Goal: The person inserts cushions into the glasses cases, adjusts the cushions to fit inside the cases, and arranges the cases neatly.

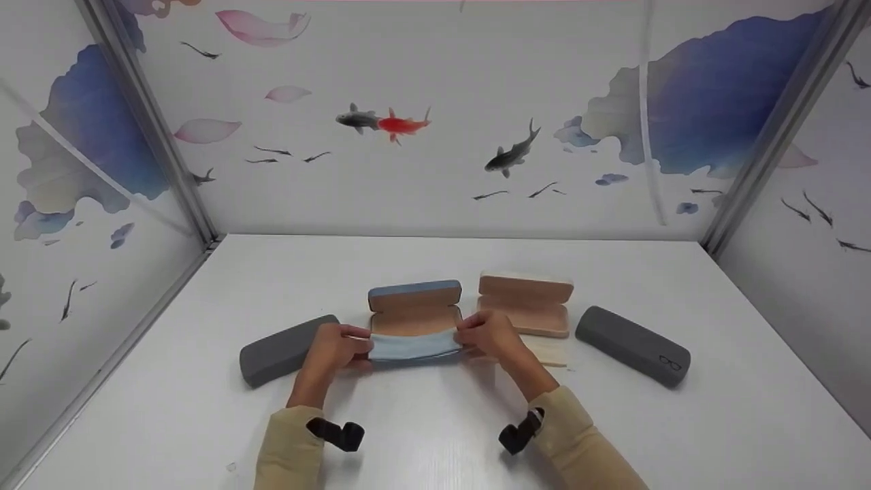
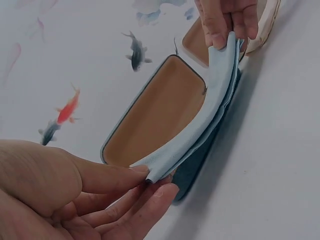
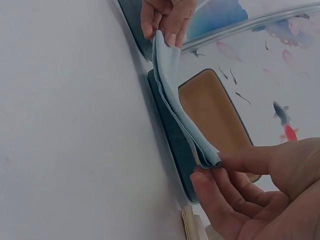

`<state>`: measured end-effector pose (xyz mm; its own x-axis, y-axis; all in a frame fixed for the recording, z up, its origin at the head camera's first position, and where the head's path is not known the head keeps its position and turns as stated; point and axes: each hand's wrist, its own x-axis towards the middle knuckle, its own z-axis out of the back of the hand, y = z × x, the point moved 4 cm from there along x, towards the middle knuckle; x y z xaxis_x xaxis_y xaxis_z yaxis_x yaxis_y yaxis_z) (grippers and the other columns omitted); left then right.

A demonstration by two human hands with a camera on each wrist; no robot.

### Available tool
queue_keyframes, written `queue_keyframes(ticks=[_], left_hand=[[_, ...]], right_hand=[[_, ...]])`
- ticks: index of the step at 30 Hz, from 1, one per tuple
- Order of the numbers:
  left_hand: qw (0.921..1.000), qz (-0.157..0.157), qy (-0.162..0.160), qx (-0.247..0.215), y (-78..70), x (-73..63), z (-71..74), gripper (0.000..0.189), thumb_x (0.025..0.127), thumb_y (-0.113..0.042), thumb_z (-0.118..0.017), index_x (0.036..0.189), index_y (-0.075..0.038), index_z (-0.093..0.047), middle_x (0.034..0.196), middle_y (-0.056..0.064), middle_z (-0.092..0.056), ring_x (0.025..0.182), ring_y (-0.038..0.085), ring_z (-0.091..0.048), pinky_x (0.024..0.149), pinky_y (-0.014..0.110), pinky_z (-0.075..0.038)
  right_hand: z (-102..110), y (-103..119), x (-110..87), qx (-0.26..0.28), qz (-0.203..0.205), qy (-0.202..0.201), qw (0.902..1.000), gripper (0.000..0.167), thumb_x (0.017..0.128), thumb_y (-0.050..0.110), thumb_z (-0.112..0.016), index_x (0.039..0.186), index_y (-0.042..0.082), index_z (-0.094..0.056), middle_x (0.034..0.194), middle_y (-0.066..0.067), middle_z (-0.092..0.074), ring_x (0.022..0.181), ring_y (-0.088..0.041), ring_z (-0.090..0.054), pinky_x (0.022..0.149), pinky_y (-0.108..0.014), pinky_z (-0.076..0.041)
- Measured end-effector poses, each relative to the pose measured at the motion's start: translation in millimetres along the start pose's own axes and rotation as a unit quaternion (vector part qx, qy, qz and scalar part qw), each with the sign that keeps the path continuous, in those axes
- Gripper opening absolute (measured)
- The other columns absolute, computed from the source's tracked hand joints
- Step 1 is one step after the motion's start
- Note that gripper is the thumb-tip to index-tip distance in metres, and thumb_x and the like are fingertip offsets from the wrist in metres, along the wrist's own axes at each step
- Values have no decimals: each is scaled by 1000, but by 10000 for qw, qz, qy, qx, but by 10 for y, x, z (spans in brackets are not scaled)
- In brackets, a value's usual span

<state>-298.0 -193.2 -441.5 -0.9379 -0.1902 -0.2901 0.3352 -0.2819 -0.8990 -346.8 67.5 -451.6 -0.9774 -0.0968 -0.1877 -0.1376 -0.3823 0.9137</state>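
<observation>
A light blue cloth (image 1: 414, 346), folded into a strip of several layers, stretches between both hands and sags a little in the middle. My left hand (image 1: 335, 347) pinches its left end between thumb and fingers. The right end is pinched by my right hand (image 1: 491, 335). Just behind the strip stands a blue glasses case (image 1: 415, 291) with its lid up and a tan lining; the cloth overlaps its front edge in the head view. In the left wrist view the tan lid lining (image 2: 155, 110) shows beside the cloth (image 2: 195, 125).
An open cream glasses case (image 1: 525, 286) stands to the right, with a folded cream cloth (image 1: 546, 352) in front of it. Closed grey glasses cases lie at the left (image 1: 279, 350) and right (image 1: 633, 346). Printed walls enclose the white table (image 1: 422, 435) at the back and sides.
</observation>
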Motion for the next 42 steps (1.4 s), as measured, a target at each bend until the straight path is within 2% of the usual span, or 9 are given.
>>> queue_keyframes(ticks=[7, 12, 20, 25, 35, 42], left_hand=[[9997, -1, -148, -194, -72, 22, 45, 29, 92, -2, -68, 120, 5, -66, 107, 19, -70, 76, 15, -69, 72, 28, -61], [9992, -204, -235, -257, -134, 16, 45, 28, 91, -1, -67, 118, 5, -68, 115, 23, -68, 77, 16, -69, 75, 30, -61], [9983, -390, -341, -255, -194, 10, 44, 26, 92, -3, -67, 117, 5, -69, 116, 22, -68, 81, 16, -70, 79, 31, -61], [9964, -467, -456, -544, -243, 43, 37, 24, 91, 0, -68, 114, 7, -70, 115, 24, -69, 77, 16, -72, 73, 28, -61], [9942, -334, -620, -816, -234, 116, 21, 26, 92, 1, -67, 117, 6, -69, 116, 23, -69, 79, 14, -71, 73, 27, -61], [9913, -443, -737, -994, -234, 156, -2, 27, 92, 2, -67, 118, 7, -69, 113, 23, -70, 78, 15, -71, 72, 25, -61]], right_hand=[[40, 52, 25, 36, 73, 84, 9999, 18, 90, 7, -73, 107, 0, -72, 96, -12, -71, 77, -17, -71, 76, -33, -62], [69, 125, 40, 154, 183, 97, 9997, 19, 91, 8, -72, 107, -1, -73, 99, -13, -70, 79, -17, -71, 78, -36, -62], [90, 220, 75, 379, 189, 98, 9991, 18, 92, 9, -70, 107, -1, -73, 102, -14, -71, 83, -18, -71, 79, -36, -62], [102, 265, 79, 512, 224, 57, 9984, 21, 93, 9, -69, 109, -3, -72, 102, -16, -73, 83, -18, -71, 79, -36, -62], [87, 204, 139, 735, 101, -146, 9971, 19, 91, 10, -72, 107, 0, -73, 99, -12, -72, 84, -18, -70, 79, -35, -62], [75, 164, 193, 1084, 421, -337, 9926, 16, 91, 8, -72, 105, 0, -74, 98, -12, -73, 84, -17, -70, 79, -35, -62]])
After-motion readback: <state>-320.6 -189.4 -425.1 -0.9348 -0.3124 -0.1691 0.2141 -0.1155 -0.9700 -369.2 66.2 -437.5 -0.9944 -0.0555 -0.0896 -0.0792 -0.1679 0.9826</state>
